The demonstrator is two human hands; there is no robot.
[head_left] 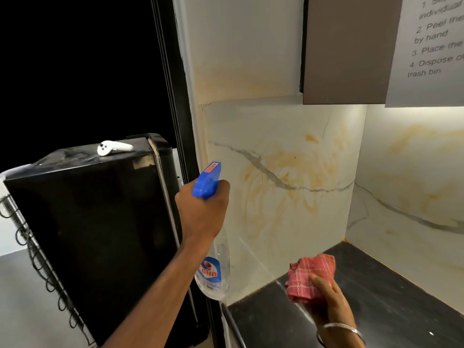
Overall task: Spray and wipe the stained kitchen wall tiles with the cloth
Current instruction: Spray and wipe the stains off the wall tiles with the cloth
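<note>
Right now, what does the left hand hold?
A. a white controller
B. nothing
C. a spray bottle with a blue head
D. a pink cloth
C: the left hand grips the spray bottle by its blue head, aimed at the stained tiles, while the right hand holds the cloth.

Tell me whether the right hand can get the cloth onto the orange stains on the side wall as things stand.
Probably yes. The right hand holds the red cloth low over the dark counter, and nothing stands between it and the stained tile. The left hand with the spray bottle sits off to the side.

Black fridge [88, 234], dark countertop [376, 310], brown cabinet [349, 46] with lit underside.
</note>
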